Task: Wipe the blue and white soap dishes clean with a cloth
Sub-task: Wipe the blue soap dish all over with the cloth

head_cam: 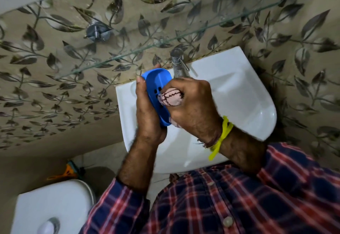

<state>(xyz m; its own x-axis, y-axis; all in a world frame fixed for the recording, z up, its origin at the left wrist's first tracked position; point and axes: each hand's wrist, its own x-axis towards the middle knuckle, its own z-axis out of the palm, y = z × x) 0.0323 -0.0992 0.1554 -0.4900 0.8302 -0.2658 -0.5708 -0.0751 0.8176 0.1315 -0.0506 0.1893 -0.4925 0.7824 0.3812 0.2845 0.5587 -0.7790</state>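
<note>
A: Okay, nearest first. What's w/ the hands?

B: Plaid sleeves (202, 206) at the bottom, both forearms reaching up over the white sink (239, 105). Yellow band (221, 136) tied on the rt wrist.

A: Grip?

B: Left hand (147, 112) wraps the blue soap dish (156, 93) from behind, thumb curled on its near rim, dish tilted up on edge above the basin. Right hand (193, 103) is fisted tight around a bunched pink cloth (172, 97), cloth end pressed into the dish's inside, by the drain holes.

A: Farther back?

B: Chrome tap (179, 64) just behind the dish, then a glass shelf (165, 40) across the leaf-pattern wall (73, 68). Toilet tank (51, 208) lower left.
</note>
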